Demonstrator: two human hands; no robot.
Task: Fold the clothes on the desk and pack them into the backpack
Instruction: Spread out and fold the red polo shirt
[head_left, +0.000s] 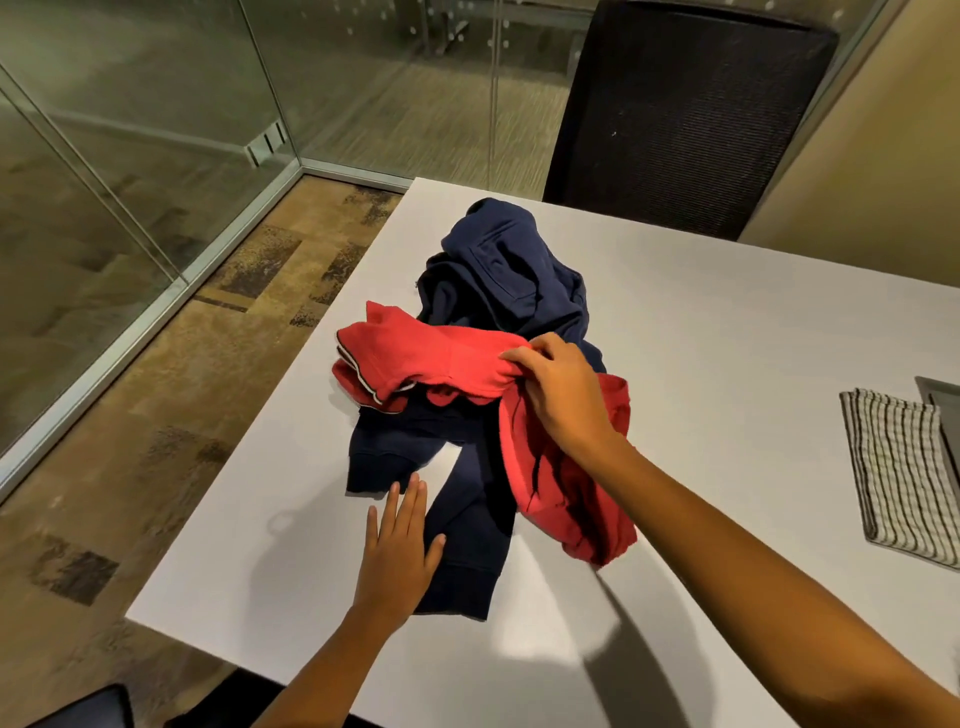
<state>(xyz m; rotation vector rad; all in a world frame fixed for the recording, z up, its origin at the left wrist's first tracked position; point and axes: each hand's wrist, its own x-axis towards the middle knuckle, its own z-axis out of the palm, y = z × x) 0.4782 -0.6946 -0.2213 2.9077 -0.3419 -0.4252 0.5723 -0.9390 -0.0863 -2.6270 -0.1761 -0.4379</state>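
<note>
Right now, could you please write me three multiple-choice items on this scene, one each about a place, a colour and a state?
1. Where does the striped cloth lie on the desk?
A. folded, near its right edge
B. at its left corner
C. hanging off its near edge

2. What colour is the shirt that the right hand grips?
A. green
B. red
C. white

3. How is the left hand held?
A. clenched in a fist
B. pinching a sleeve
C. flat, fingers straight

Answers:
1 A: the cloth lies folded by the desk's right side, apart from the pile.
2 B: the fingers curl round red fabric lying over the navy garment.
3 C: its fingers are straight, palm down, beside a navy cuff.
</note>
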